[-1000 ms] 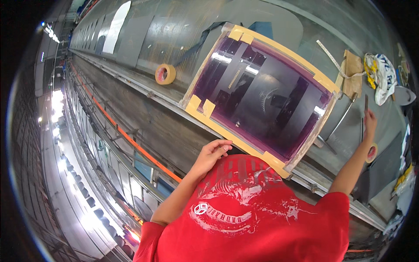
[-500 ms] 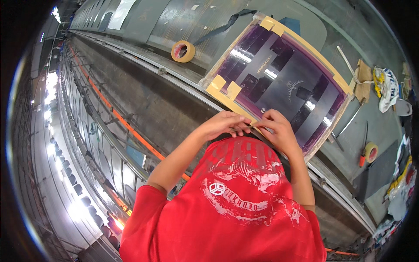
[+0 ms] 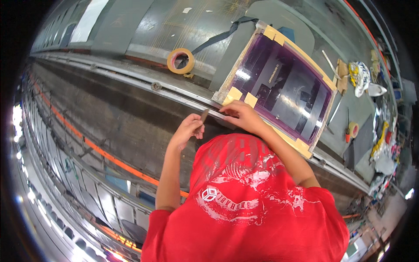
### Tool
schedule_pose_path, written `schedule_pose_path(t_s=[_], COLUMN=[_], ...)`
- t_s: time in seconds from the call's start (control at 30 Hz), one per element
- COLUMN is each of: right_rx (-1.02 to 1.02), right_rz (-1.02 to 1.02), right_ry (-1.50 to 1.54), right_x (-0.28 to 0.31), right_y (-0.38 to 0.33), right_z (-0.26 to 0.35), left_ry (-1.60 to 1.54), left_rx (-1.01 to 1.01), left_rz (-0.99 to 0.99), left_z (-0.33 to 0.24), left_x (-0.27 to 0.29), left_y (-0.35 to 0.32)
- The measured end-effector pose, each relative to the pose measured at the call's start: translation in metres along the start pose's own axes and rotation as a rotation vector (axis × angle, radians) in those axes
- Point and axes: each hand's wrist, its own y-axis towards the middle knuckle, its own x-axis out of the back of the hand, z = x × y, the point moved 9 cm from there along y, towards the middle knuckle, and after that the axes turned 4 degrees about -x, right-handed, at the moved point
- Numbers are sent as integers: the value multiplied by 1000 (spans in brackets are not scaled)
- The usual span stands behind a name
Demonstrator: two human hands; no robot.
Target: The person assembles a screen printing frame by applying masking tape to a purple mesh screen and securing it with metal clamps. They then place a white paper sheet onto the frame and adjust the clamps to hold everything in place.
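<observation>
Nearest is the red shirt, filling the lower middle of the frame, with a pale print across it. Above it, left of centre, the left hand is raised with bent fingers, pinching a flat brown strip that points upward. The right hand is at mid-frame, reaching leftward with curled fingers, over or against the lower left corner of the screen; I cannot tell whether it grips anything

The screen lies right of centre, tilted in the view, its mesh purple around dark panels, with yellow tape along its upper and lower edges. 2 tape tabs sit at its lower left, near the right hand. A metal rail runs from the left side, passing below the screen

On the grey table, upper middle, 1 yellow tape roll lies left of the screen, with a dark band stretching above it. Right of the screen are a screwdriver with an orange handle, another roll just beside it, a thin rod, brown card and, farther off, a white and yellow bag
</observation>
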Motion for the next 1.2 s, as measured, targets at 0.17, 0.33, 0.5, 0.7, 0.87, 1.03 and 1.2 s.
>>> schedule_pose_path(t_s=[0.17, 0.33, 0.5, 0.7, 0.87, 1.03, 1.2], right_rx=[-789, -715, -414, -513, -398, -159, -109], right_rz=[-178, -452, -631, -910, -1230, -1403, -1503], right_ry=[992, 1442, 1749, 1822, 1627, 1371, 1142], right_x=[-42, -76, -78, -74, -34, 50, 116], right_y=[-103, -131, -67, -66, -77, -115, -188], right_z=[-67, -63, -75, -74, -46, 27, 98], left_ry=[-19, 329, 178, 56, -89, -118, -224], left_rx=[-193, -388, -400, -535, -499, -458, -491], left_rz=[-104, 65, 199, 132, 23, -128, -148], left_z=[-26, -104, -184, -228, -190, -158, -150], left_x=[23, -12, -54, -44, 21, 82, 107], left_y=[36, 110, 157, 145, 115, 96, 90])
